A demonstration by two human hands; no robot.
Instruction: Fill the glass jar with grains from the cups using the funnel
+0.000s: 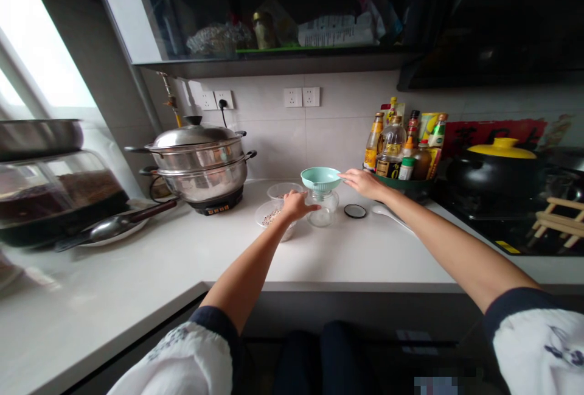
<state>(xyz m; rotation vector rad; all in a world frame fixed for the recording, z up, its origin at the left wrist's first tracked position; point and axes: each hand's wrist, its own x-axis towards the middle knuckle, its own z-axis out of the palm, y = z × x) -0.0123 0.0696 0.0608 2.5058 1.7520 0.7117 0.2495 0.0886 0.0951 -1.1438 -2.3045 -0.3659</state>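
A mint-green funnel (320,178) sits in the mouth of a clear glass jar (322,215) on the white counter. My right hand (362,183) pinches the funnel's rim from the right. At the jar's left side is my left hand (296,205), thumb and fingers apart; whether it touches the glass I cannot tell. Below that hand, partly covered by it, stands a clear plastic bowl (261,215) with mixed grains. Another clear bowl (279,189) is just behind. Right of the jar lie a round dark-centred lid (354,211) and a white spoon (387,211).
A steel steamer pot (201,160) stands at the back left, near a ladle (112,226) on a plate. Bottled condiments (401,151) are grouped at the back right. Farther right, a black pot with a yellow lid (502,148) rests on the stove. Cabinets (274,66) overhang the counter.
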